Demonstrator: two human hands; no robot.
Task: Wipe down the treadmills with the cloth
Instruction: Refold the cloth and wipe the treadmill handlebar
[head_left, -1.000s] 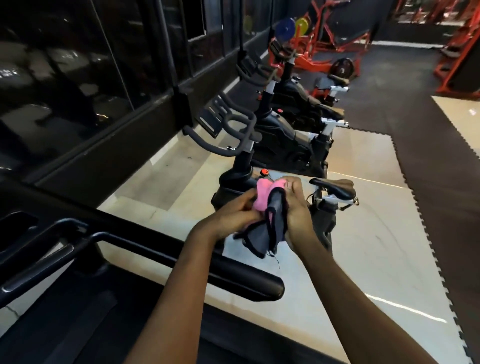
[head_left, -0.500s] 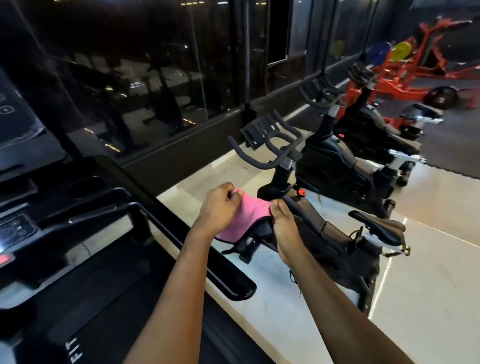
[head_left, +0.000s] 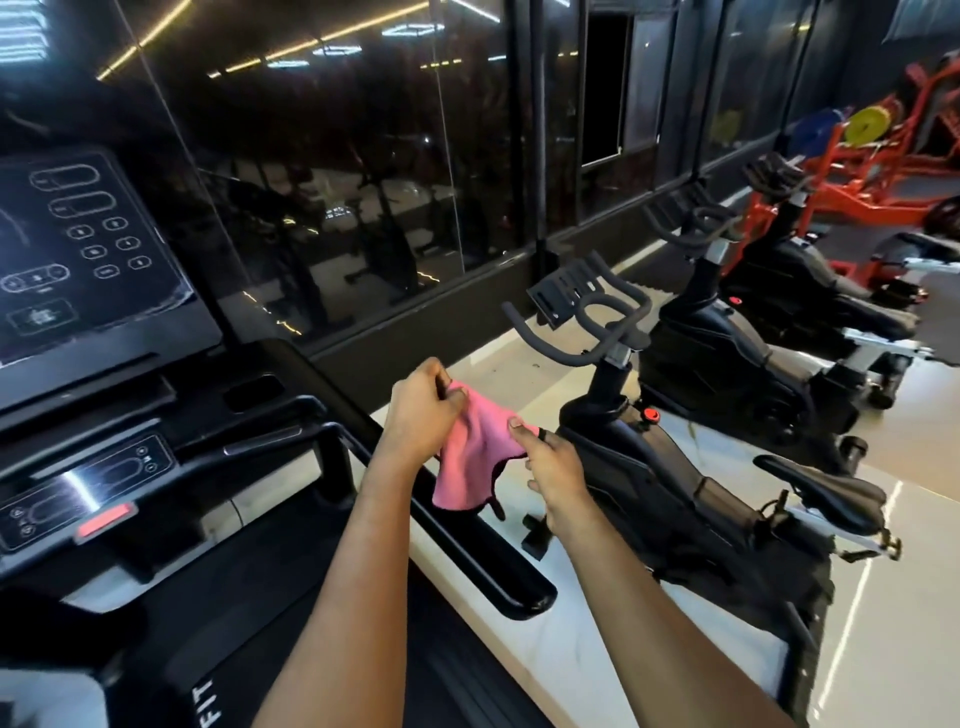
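Both hands hold the pink cloth (head_left: 475, 457) up in the air above the treadmill's (head_left: 156, 467) right handrail (head_left: 467, 551). L hand (head_left: 421, 415) pinches its top corner w/ curled fingers; R hand (head_left: 553, 465) pinches the right edge. Exercise bike (head_left: 649, 467) just beyond.

One wide-angle view from your head, looking forward and down.
Close range; treadmill console (head_left: 88, 249) near at your left; exercise bikes (head_left: 649, 467) recede toward the far right; dark glass wall (head_left: 337, 208) ahead.

A strip of pale floor (head_left: 550, 654) lies open to you down the middle; the treadmill handrail (head_left: 498, 571) bars its left side, the exercise bike (head_left: 649, 467) (saddle (head_left: 826, 488) at lower right) crowds its right.
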